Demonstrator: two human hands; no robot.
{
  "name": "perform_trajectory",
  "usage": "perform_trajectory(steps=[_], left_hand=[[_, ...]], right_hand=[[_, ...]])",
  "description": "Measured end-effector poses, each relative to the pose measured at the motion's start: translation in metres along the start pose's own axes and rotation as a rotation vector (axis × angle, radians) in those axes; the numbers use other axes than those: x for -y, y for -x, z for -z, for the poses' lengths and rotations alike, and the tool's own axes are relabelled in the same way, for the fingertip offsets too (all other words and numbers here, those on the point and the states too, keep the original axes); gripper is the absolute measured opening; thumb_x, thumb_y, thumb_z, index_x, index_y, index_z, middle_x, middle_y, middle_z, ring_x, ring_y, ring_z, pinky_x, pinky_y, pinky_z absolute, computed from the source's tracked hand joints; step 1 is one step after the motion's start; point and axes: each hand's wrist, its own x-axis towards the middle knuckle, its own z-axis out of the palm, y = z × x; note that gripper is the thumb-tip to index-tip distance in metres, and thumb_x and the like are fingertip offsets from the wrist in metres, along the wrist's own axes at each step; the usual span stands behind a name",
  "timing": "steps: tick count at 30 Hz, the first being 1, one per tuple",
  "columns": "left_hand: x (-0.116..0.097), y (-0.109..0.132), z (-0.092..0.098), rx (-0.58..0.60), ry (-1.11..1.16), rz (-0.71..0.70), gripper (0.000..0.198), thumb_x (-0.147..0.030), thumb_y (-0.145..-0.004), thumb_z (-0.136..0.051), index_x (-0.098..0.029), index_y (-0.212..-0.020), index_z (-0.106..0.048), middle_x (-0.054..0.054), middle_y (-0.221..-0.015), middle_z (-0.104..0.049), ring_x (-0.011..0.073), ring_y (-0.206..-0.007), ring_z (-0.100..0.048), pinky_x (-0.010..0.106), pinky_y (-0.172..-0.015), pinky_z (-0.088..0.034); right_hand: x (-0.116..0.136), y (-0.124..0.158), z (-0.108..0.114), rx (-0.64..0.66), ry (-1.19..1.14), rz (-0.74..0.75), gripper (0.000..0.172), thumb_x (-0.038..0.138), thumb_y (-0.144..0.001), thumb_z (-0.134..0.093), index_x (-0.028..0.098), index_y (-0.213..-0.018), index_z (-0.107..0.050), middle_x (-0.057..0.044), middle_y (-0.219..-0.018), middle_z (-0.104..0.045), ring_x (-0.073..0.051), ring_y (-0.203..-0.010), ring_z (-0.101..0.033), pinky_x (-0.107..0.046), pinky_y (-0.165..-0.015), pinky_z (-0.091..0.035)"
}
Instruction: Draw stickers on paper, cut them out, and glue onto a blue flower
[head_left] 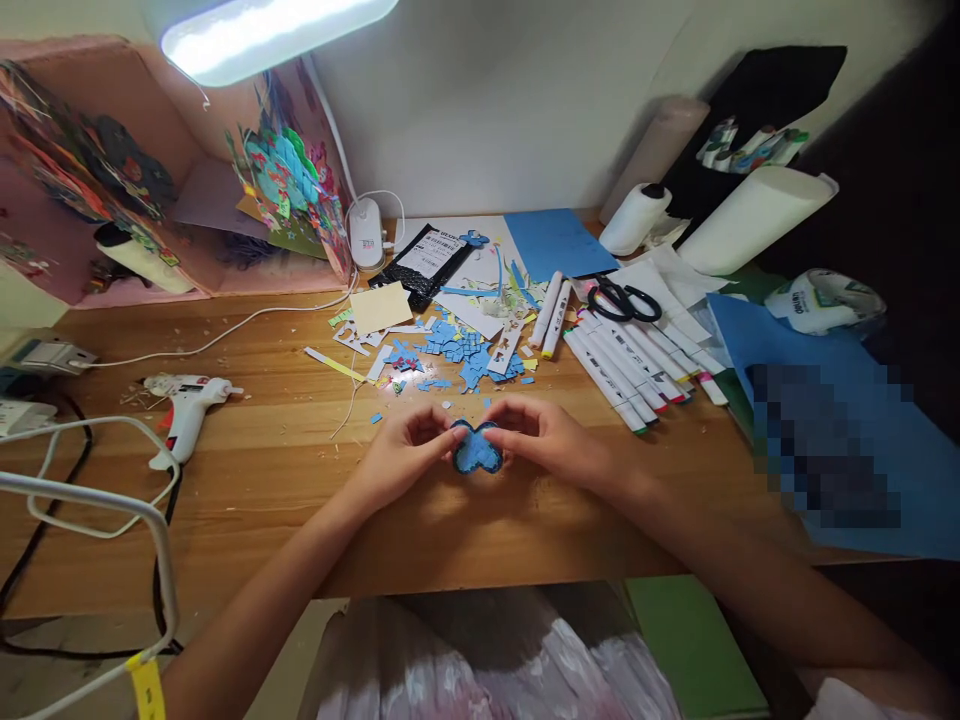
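Note:
A small blue butterfly-shaped paper piece [478, 452] with a dark edge is held between both hands above the front half of the wooden desk. My left hand [412, 447] pinches its left side, thumb on the upper face. On the right side, my right hand [538, 437] grips it in the same way, thumb on top and fingers curled behind. Beyond the hands lies a heap of blue paper scraps [469, 350]. A similar small blue piece [474, 238] rests near the black packet [424, 262] at the back.
A glue gun [187, 410] lies at the left near cables. Markers [615, 370] and black scissors [624, 299] are right of the scraps. White rolls [757, 220] stand at the back right, a pink box [172, 200] at the back left. A lamp [277, 40] hangs above.

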Motion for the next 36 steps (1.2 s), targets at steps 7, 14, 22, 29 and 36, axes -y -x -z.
perform_trajectory(steps=[7,14,22,29,36], left_hand=[[0.004,0.002,-0.005,0.116,0.001,-0.010,0.023,-0.035,-0.074,-0.065,-0.014,-0.077,-0.055,-0.001,-0.069,-0.058,0.0103,-0.063,-0.054,0.024,-0.064,-0.045],[-0.004,0.000,0.002,-0.068,-0.080,-0.071,0.027,-0.042,-0.078,-0.059,-0.015,-0.073,-0.057,-0.001,-0.067,-0.057,0.0113,-0.064,-0.052,0.023,-0.063,-0.042],[-0.008,0.002,0.001,-0.108,-0.090,-0.095,0.032,-0.044,-0.085,-0.049,-0.015,-0.072,-0.056,-0.001,-0.067,-0.054,0.0116,-0.065,-0.050,0.024,-0.067,-0.040],[-0.004,0.002,-0.002,-0.046,-0.118,-0.102,0.026,-0.039,-0.076,-0.062,-0.016,-0.072,-0.053,-0.002,-0.068,-0.051,0.0106,-0.063,-0.048,0.022,-0.059,-0.038],[-0.004,0.005,0.002,-0.045,-0.272,-0.134,0.026,-0.038,-0.081,-0.055,-0.015,-0.069,-0.052,-0.001,-0.066,-0.047,0.0103,-0.061,-0.043,0.022,-0.056,-0.033]], right_hand=[[0.003,-0.004,0.002,-0.200,-0.006,0.083,0.023,0.035,-0.069,-0.068,0.017,-0.074,-0.055,0.000,-0.071,-0.060,-0.012,-0.063,-0.059,-0.027,-0.059,-0.051],[-0.004,-0.003,-0.003,-0.057,-0.030,-0.008,0.027,0.038,-0.069,-0.069,0.016,-0.074,-0.053,-0.004,-0.076,-0.066,-0.016,-0.072,-0.064,-0.028,-0.061,-0.052],[-0.001,-0.004,-0.002,-0.101,-0.125,-0.030,0.029,0.038,-0.068,-0.070,0.016,-0.073,-0.052,-0.003,-0.071,-0.068,-0.015,-0.066,-0.065,-0.026,-0.056,-0.052],[-0.005,-0.003,-0.011,-0.166,-0.189,0.051,0.023,0.035,-0.072,-0.067,0.017,-0.075,-0.054,-0.001,-0.072,-0.065,-0.012,-0.064,-0.061,-0.023,-0.057,-0.051],[-0.002,-0.003,-0.002,-0.311,-0.078,0.184,0.020,0.032,-0.072,-0.068,0.018,-0.081,-0.056,-0.001,-0.074,-0.062,-0.013,-0.066,-0.058,-0.023,-0.053,-0.048]])
